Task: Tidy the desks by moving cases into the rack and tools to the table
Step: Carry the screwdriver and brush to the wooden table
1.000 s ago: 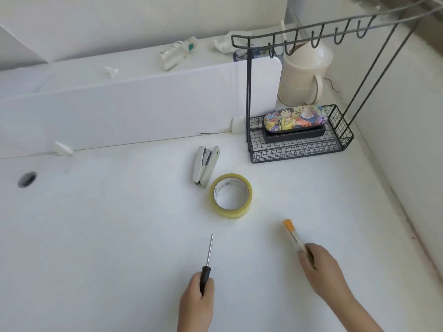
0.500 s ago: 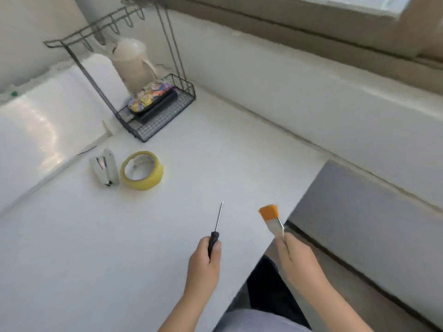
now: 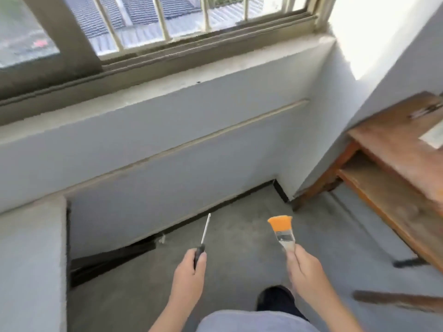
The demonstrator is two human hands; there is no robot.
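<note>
While we carry both tools at waist height, our left hand [image 3: 189,271] is wrapped around the black handle of the screwdriver [image 3: 202,238], shaft pointing forward and up, away from our body. That looks like the safe way to walk with a pointed tip. Our right hand [image 3: 305,269] pinches the pale handle of the brush [image 3: 282,230], orange bristles up and clear of everything, so they won't get crushed or dirty. Both tools are in the air, over the grey floor [image 3: 239,224], touching nothing but our fingers. Off to the right stands the wooden table [image 3: 393,140], well apart from our hands, and we judge that's where these two belong. One tool per hand probably saves us a trip. Below the barred window [image 3: 167,20], the wall is bare. No rack or cases in view, so we're on the tool half of the job.
</note>
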